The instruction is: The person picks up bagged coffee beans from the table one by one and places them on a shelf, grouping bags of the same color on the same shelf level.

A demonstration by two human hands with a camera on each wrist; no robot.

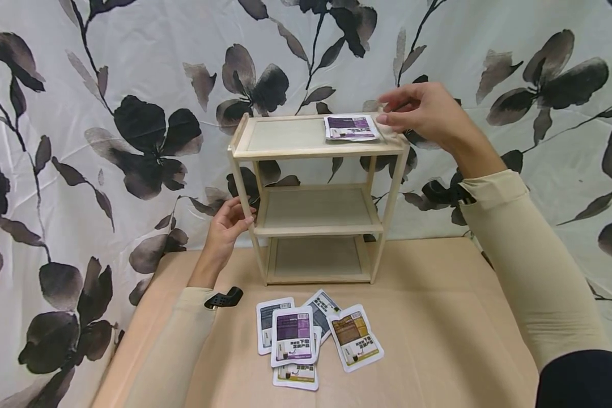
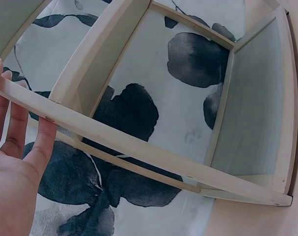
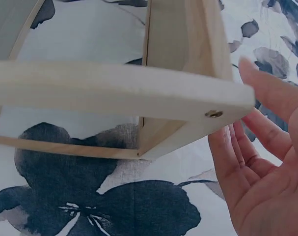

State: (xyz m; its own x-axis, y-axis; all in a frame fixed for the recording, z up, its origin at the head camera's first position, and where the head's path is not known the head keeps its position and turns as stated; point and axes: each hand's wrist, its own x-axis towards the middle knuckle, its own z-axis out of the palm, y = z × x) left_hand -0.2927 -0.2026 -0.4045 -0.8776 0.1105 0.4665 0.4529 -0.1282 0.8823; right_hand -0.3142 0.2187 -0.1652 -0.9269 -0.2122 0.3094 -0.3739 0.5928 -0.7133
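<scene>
1. Head view: a three-tier wooden shelf (image 1: 319, 209) stands at the centre of the frame, on the far part of the table.
2. One purple packet (image 1: 352, 127) lies flat on its top tier, towards the right end.
3. The right hand (image 1: 433, 113), upper right of centre, is released and holds nothing. Its thumb and forefinger point left, with a gap between them, near the shelf's top right corner. The right wrist view shows the fingers beside the end of a post with a metal screw (image 3: 213, 113); whether they touch it, I cannot tell.
4. The left hand (image 1: 224, 232), left of centre, grasps the shelf's left front post (image 1: 239, 184), its thumb in front and fingers behind.
5. Before the shelf, at lower centre, overlapping packets lie in a loose pile: another purple one (image 1: 293, 337) on top, grey ones behind it, a yellow one partly under it, and a brown one (image 1: 356, 338) to the right.
6. Both arms wear cream sleeves (image 1: 530, 266) and black wristbands (image 1: 224, 298).
7. Beneath is a tan table (image 1: 423, 317); behind hangs a white cloth (image 1: 148, 34) with dark flowers.
</scene>
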